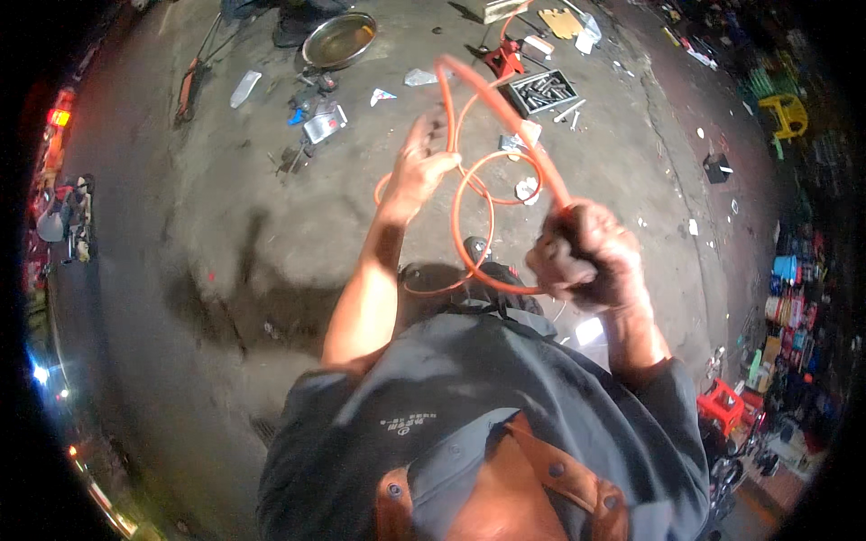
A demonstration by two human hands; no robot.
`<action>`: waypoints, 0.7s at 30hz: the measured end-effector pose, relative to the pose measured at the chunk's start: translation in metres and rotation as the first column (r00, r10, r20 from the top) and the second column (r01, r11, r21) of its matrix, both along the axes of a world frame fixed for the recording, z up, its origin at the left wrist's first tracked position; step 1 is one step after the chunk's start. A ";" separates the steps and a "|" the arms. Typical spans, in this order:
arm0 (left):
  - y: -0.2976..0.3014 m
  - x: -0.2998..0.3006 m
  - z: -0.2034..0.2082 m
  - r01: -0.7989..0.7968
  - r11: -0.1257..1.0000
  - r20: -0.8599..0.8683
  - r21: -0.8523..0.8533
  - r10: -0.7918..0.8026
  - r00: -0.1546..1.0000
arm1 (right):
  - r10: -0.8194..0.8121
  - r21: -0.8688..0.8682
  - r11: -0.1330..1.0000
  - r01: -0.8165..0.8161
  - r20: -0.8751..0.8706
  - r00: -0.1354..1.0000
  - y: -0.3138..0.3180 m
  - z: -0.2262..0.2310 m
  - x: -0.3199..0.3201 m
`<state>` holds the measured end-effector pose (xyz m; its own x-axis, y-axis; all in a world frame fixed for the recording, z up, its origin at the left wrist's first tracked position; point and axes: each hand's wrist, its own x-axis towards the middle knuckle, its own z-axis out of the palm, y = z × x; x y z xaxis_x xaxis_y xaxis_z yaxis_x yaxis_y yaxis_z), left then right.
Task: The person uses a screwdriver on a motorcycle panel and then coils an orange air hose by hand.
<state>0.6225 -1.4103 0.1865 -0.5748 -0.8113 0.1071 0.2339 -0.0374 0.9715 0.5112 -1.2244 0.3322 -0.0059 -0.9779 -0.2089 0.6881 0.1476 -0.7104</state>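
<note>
An orange hose (544, 162) hangs in loose loops in front of me. My right hand (591, 252) is closed around it, with one length rising from the fist and a coil hanging beside it. My left hand (421, 169) is raised to the left of the loops, somewhat blurred. Its fingers are stretched out, and the hose passes close by the thumb, seemingly touching the palm side. Thinner-looking loops hang between the hands and over the floor near my feet.
A metal tray (544, 92) of sockets lies ahead, beside a red jack (505, 59). Farther left are a round pan (339, 41) and a plastic bottle (322, 124). A red stool (721, 406) stands at the right among cluttered goods; a yellow stool (784, 116) is farther off.
</note>
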 end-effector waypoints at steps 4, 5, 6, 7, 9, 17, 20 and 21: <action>-0.002 -0.018 -0.009 0.295 0.954 0.170 -0.046 -0.283 0.944 | -0.294 -0.053 0.955 0.291 -0.045 0.955 0.034 0.037 0.005; -0.001 -0.022 -0.023 0.405 0.914 0.245 0.012 -0.395 0.885 | -0.256 -0.133 0.958 0.254 0.001 0.967 0.043 0.039 -0.001; 0.009 -0.024 -0.031 0.512 0.855 0.317 0.084 -0.510 0.800 | -0.223 -0.208 0.951 0.228 0.050 0.974 0.057 0.043 -0.008; 0.021 -0.024 -0.038 0.528 0.845 0.314 0.088 -0.527 0.790 | -0.287 -0.148 0.944 0.295 0.076 0.955 0.069 0.053 -0.009; 0.043 -0.022 -0.046 0.656 0.752 0.723 -0.056 -0.423 0.546 | -0.386 -0.109 0.914 0.391 0.066 0.920 0.090 0.067 -0.024; 0.068 0.093 -0.155 0.292 0.934 0.766 -0.206 -0.032 0.642 | -0.621 -0.123 0.682 0.721 -0.617 0.483 0.222 0.040 -0.102; 0.082 0.116 -0.121 0.054 0.981 0.744 -0.185 0.104 0.660 | -0.294 -0.017 0.718 0.695 -0.914 0.281 0.230 -0.005 -0.112; 0.093 0.121 -0.113 0.055 0.981 0.757 -0.187 0.108 0.645 | -0.322 -0.027 0.702 0.712 -0.903 0.284 0.233 -0.016 -0.116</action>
<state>0.7439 -1.3173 0.0736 -0.4970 -0.8404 -0.2160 -0.5922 0.1466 0.7924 0.3956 -0.9914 0.3157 -0.8320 -0.5517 -0.0583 -0.1556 0.3329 -0.9300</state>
